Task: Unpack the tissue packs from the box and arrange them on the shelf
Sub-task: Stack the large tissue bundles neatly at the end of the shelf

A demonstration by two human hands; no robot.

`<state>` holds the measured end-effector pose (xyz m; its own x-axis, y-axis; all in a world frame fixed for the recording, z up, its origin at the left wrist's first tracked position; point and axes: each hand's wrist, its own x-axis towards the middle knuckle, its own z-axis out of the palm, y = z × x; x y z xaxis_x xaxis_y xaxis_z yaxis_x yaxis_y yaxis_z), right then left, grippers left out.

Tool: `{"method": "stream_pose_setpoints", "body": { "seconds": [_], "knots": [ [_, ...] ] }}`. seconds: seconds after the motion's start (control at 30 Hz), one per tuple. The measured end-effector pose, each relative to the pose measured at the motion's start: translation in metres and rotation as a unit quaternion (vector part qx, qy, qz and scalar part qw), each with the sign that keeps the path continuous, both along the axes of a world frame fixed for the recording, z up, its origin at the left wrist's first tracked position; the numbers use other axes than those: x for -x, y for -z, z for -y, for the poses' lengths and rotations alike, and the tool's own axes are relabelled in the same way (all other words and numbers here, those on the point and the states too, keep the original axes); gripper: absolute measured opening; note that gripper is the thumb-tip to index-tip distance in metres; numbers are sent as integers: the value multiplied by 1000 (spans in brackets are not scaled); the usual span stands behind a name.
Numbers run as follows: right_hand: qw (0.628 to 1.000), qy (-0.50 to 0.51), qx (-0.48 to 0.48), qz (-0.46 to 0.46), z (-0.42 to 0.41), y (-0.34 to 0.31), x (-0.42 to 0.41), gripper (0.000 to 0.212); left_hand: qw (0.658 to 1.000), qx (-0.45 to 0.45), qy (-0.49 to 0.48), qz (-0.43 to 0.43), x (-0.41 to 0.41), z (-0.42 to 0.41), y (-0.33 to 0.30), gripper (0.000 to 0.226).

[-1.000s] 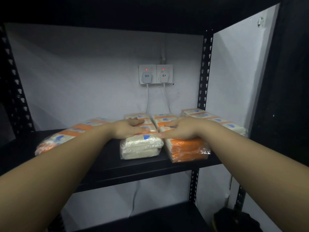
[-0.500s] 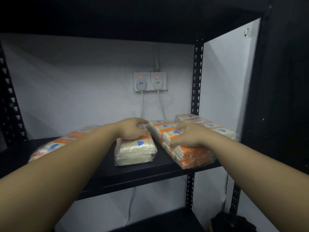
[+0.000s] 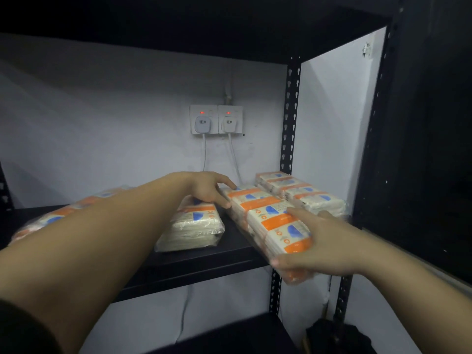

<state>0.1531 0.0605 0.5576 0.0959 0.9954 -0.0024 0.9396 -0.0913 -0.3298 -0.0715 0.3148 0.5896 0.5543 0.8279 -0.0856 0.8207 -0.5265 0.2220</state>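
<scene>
Right hand (image 3: 329,247) grips the near end of a long tissue pack (image 3: 268,221) overhanging the shelf (image 3: 204,261) edge, centre-right of frame; left hand (image 3: 208,189), fingers spread, touches its far end.

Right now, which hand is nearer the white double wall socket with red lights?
Left. The left hand reaches deep into the shelf, just below the white double wall socket; the right hand grips a tissue pack at the shelf's front edge.
</scene>
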Motion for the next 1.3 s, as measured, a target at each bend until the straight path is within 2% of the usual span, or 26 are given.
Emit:
{"method": "stream_pose_setpoints", "body": {
  "seconds": [0.03,0.1,0.23,0.37,0.47,0.57,0.7,0.87,1.13,1.3],
  "knots": [
    [1000,2,-7,-5,6,4,-1,132,1000,4,1,6,1,-1,0,65],
    [999,0,-39,-23,11,12,-2,128,1000,-4,3,27,2,-1,0,60],
    [990,-1,-116,-76,9,15,-4,104,992,-32,-4,125,7,-1,1,44],
    [982,3,-147,-117,9,2,-12,78,975,-15,-4,220,11,-2,0,32],
    [974,0,-187,-131,10,-15,-19,72,949,16,6,316,8,-2,-10,29],
    [963,-2,-229,-139,7,-38,-33,69,911,39,13,410,-7,-1,-29,37],
    [957,11,-267,-117,-4,-68,-58,74,879,28,11,476,-47,-8,-50,43],
    [955,45,-278,-94,-28,-71,-85,82,859,51,-10,509,-97,-31,-49,44],
    [955,45,-267,-123,-67,-47,-109,82,869,76,-39,488,-129,-78,-25,43],
    [963,44,-242,-106,-82,-31,-113,72,874,82,-58,476,-134,-93,-2,43]
  ]
}}
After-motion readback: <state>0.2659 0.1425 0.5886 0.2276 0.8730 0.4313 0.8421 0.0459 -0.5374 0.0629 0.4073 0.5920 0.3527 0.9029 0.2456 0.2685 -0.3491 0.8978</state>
